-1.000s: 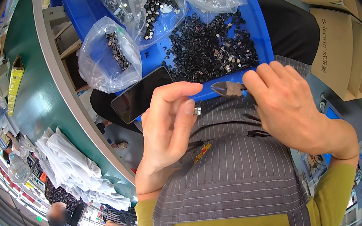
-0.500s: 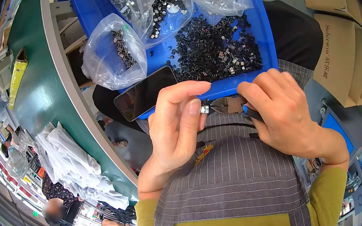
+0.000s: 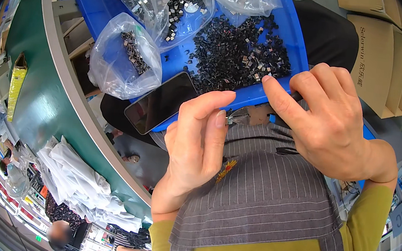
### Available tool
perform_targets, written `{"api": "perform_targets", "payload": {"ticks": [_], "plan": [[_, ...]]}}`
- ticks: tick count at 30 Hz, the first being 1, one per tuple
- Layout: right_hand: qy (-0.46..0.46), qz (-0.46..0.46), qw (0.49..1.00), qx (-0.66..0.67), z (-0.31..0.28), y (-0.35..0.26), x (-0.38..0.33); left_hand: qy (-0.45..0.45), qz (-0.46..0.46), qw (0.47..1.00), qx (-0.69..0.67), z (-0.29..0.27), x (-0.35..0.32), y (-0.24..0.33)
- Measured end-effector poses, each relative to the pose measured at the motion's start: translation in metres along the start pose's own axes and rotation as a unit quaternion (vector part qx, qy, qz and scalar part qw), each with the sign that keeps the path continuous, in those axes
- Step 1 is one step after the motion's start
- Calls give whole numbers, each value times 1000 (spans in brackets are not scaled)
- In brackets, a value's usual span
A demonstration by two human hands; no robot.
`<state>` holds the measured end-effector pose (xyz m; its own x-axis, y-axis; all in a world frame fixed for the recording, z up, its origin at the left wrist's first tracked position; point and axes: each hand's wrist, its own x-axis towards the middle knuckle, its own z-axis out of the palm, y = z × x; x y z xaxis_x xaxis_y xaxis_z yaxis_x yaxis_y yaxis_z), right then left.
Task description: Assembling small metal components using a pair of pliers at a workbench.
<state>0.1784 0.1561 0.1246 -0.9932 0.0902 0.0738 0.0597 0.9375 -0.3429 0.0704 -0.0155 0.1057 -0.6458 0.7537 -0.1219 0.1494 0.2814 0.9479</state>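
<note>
My left hand [image 3: 197, 137] is held just in front of the tray, thumb and index finger curled toward each other. A small metallic piece at their tips is mostly hidden, and its kind is unclear. My right hand [image 3: 324, 123] is around a pair of pliers with blue and black handles. The metal jaws of the pliers [image 3: 240, 116] reach to the left fingertips. My right index finger extends over the rim of the blue tray [image 3: 258, 89], close to a heap of small black and metallic parts [image 3: 235, 54].
Clear plastic bags of small parts [image 3: 127, 61] lie in the tray. A dark phone [image 3: 161, 103] leans at its near left corner. On the left curves a green table [image 3: 58, 103] with white cloth [image 3: 79, 176] on it. Cardboard boxes [image 3: 376, 67] stand at the right.
My right hand has risen slightly and shifted right, its fingers loosening and the index finger straightening. The plier handles have spread apart. My left hand has barely moved.
</note>
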Motion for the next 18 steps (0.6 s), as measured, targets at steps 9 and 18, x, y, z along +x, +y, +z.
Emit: {"api": "perform_targets", "payload": {"ticks": [9, 18], "plan": [[-7, -5, 1000, -30, 1, -2, 2, 9, 2, 1000, 18, 1, -3, -5], [-12, -7, 999, -39, 2, -1, 1, -15, -7, 1000, -18, -1, 0, -3]]}}
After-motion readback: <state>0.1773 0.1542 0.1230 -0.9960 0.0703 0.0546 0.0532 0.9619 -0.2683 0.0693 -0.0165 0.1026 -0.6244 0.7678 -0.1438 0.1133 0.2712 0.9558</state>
